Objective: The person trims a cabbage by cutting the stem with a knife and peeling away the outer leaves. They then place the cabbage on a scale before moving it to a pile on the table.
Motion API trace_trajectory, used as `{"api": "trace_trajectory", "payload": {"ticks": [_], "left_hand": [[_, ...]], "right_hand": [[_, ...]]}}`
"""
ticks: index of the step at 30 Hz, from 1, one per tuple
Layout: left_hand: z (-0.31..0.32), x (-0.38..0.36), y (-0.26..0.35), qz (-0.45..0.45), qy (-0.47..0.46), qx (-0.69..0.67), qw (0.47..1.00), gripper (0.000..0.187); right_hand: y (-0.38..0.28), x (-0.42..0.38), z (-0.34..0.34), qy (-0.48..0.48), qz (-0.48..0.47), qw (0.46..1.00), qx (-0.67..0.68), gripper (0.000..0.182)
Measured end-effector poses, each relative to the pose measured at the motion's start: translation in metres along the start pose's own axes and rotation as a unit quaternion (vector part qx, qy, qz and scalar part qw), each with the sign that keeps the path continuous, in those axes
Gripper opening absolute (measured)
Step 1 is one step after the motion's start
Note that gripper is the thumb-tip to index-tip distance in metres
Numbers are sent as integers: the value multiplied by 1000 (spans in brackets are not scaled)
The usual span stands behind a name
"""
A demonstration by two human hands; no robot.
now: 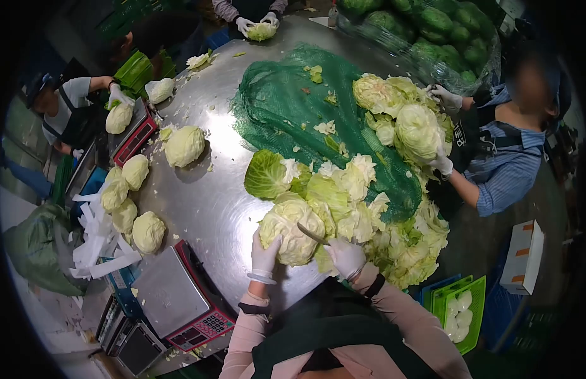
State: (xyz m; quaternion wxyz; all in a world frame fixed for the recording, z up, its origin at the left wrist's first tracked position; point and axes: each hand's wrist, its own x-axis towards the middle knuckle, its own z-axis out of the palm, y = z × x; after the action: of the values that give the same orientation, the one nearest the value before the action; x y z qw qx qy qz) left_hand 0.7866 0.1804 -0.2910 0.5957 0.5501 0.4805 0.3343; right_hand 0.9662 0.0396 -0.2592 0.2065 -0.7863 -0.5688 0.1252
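A pale green cabbage [291,231] rests on the metal table in front of me. My left hand [266,254], in a white glove, is pressed around its left side. In my gloved right hand [347,258] is a knife [312,234], its blade tip lying against the cabbage's upper right side. Loose cabbage leaves [337,201] spread behind and to the right of the cabbage, with one darker green leaf [266,175] at the pile's left. More leaves [410,246] are heaped beyond my right forearm.
A green mesh net [286,104] lies across the metal table [226,167]. A red scale [179,297] stands at near left, with several trimmed cabbages [149,232] behind it. A co-worker [508,139] at right handles another cabbage [419,132]. Bagged cabbages [432,31] stand at back right.
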Motion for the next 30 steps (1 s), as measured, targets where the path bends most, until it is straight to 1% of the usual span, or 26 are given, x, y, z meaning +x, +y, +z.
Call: {"api": "trace_trajectory", "payload": {"ticks": [1,2,3,4,6,8,9,11,12,14,15,17,18,19,20,21,23,24,26,27,28,29,30], "left_hand": [[0,1,0,1,0,0,1000,63],[1,1,0,-21,-3,-21,1000,63],[1,1,0,-44,-5,-42,998,63],[2,0,-3,-44,-3,-41,998,63],[5,-2,-14,-62,-7,-97,993,64],[6,-4,-21,-60,-3,-101,993,65],[7,-4,-23,-58,0,-108,992,65],[5,-4,-24,-59,-5,-105,993,65],[4,-4,-23,-58,-13,-102,993,65],[1,-4,-23,-57,-24,-107,992,64],[0,-4,-23,-56,-35,-112,992,64],[1,-7,-22,-45,-42,-121,991,65],[1,-9,-21,-37,-49,-126,990,66],[-1,-10,-20,-36,-48,-128,990,66],[-5,-11,-17,-27,-77,-136,987,68],[-9,-11,-15,-17,-107,-144,984,71],[-14,-16,-15,3,-123,-131,984,72],[-15,-19,-11,16,-138,-116,983,73],[-14,-25,-2,16,-138,-110,984,73],[-12,-27,1,34,-140,-85,986,73],[-11,-30,4,50,-140,-59,987,73],[-9,-32,7,48,-138,-64,987,73],[-8,-32,12,88,-136,30,986,75]], "right_hand": [[6,3,3,43,-38,997,-59,25],[10,5,6,44,-38,997,-59,25],[13,8,9,69,-31,995,-58,23],[16,11,11,93,-25,994,-57,21],[21,14,18,94,-14,995,-28,20],[23,14,29,119,11,993,26,20],[23,14,33,119,11,993,27,20],[25,13,40,146,24,984,96,19],[26,14,42,145,23,984,96,19],[30,17,47,128,90,969,191,21],[36,21,51,128,89,970,189,21],[49,32,53,112,157,961,199,28],[54,37,51,113,156,961,199,28],[60,42,48,72,197,935,286,32],[65,44,44,30,235,898,370,37],[75,44,42,31,232,899,369,37],[95,47,36,-80,253,817,512,42],[90,48,28,-78,246,821,509,42],[80,42,7,-107,272,791,538,44],[75,40,-6,-123,252,750,600,35],[68,38,-16,-124,251,753,596,35],[53,35,-29,-88,205,790,571,31],[37,29,-41,-51,160,823,543,32]]}}
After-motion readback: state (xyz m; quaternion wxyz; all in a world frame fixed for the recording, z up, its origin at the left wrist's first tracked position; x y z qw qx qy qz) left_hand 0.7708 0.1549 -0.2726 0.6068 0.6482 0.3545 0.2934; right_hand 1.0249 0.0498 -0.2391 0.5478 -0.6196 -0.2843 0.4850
